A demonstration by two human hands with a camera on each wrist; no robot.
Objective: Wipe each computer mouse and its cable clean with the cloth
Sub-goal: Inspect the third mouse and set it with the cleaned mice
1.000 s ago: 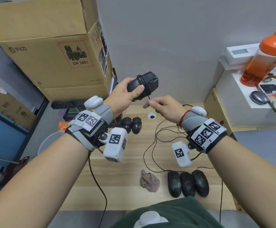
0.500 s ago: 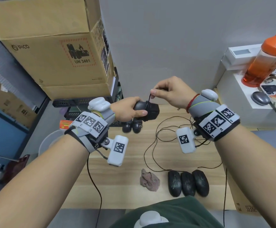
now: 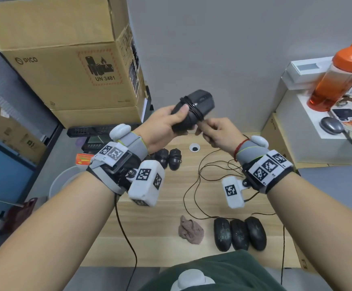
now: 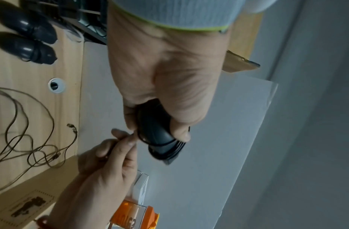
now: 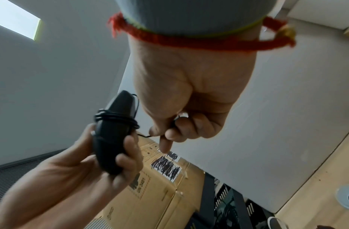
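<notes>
Black, a computer mouse [image 3: 194,110] with its cable [image 3: 193,107] coiled round it is gripped in the left hand [image 3: 162,127] above the wooden desk [image 3: 170,206]; the cable's end is pinched by the right hand [image 3: 219,133]. A crumpled cloth [image 3: 190,229] lies below.

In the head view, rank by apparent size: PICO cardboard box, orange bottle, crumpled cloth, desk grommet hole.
1. PICO cardboard box
2. orange bottle
3. crumpled cloth
4. desk grommet hole

The cloth lies nearer the camera, so its rank against the bottle is less sure.

right hand [image 5: 189,99] pinches the cable [image 5: 145,136] (thin, black) beside the wound mouse [image 5: 113,131].
</notes>
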